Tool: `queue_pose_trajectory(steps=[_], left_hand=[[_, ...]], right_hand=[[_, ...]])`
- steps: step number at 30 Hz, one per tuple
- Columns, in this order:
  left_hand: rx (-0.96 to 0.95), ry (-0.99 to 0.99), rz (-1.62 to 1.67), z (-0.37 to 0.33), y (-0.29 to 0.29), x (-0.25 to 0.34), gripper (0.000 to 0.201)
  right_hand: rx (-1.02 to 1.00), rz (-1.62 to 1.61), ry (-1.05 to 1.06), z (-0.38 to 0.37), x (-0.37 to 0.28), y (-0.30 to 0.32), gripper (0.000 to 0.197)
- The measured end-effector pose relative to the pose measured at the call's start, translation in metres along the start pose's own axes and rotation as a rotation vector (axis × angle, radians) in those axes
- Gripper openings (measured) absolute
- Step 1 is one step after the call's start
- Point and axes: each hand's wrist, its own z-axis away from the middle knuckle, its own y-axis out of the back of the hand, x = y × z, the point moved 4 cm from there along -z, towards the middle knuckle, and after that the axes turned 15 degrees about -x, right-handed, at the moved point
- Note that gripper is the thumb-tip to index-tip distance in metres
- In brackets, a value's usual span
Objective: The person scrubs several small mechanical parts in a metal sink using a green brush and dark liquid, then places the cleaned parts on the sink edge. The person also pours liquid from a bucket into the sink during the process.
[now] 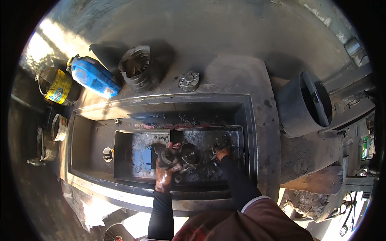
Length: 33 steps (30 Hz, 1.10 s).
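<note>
My left hand (pixel 163 176) is closed around a dark, greasy metal machine part (pixel 166 156) above the divider between two trays. Right beside that part is a round dark metal piece (pixel 190 154); whether the two are joined I cannot tell. My right hand (pixel 223 153) reaches down into the right tray (pixel 217 128), its fingers curled among small dark bits. What it grips, if anything, is hidden. Dark wet grime covers this tray. The left tray (pixel 138 131) holds shallow liquid with a bluish reflection.
Both trays sit inside a larger metal basin (pixel 90 132), along with a small cup (pixel 108 154). Behind its rim stand a blue jug (pixel 94 76), a cut-open can (pixel 138 74) and a round metal housing (pixel 189 81). A big dark bucket (pixel 289 106) is at right; several tins stand at left.
</note>
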Motion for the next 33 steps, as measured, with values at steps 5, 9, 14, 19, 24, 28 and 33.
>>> queue_pose_trajectory(steps=[5, 9, 14, 19, 24, 28, 33], left_hand=[[-0.038, 0.13, -0.074, -0.002, 0.008, -0.027, 0.054], [-0.008, 0.012, 0.218, -0.008, -0.01, -0.04, 0.047], [-0.036, 0.149, 0.106, -0.021, -0.013, -0.048, 0.063], [-0.087, 0.191, -0.14, -0.036, -0.016, -0.055, 0.062], [-0.084, 0.185, -0.185, -0.041, -0.041, -0.068, 0.056], [-0.036, 0.021, -0.463, -0.04, -0.037, -0.068, 0.05], [-0.08, 0.189, -0.606, -0.04, -0.029, -0.089, 0.054]], right_hand=[[0.058, -0.315, 0.188, 0.026, -0.017, 0.05, 0.036], [0.07, 0.133, 0.307, 0.031, -0.028, 0.061, 0.033], [0.131, -0.063, 0.304, 0.038, -0.019, 0.062, 0.032], [-0.134, -0.601, 0.297, 0.079, -0.056, 0.098, 0.031], [0.104, -0.456, 0.408, 0.106, -0.094, 0.101, 0.033], [-0.018, -0.912, 0.26, 0.102, -0.094, 0.094, 0.034], [-0.044, -0.839, 0.263, 0.093, -0.098, 0.081, 0.026]])
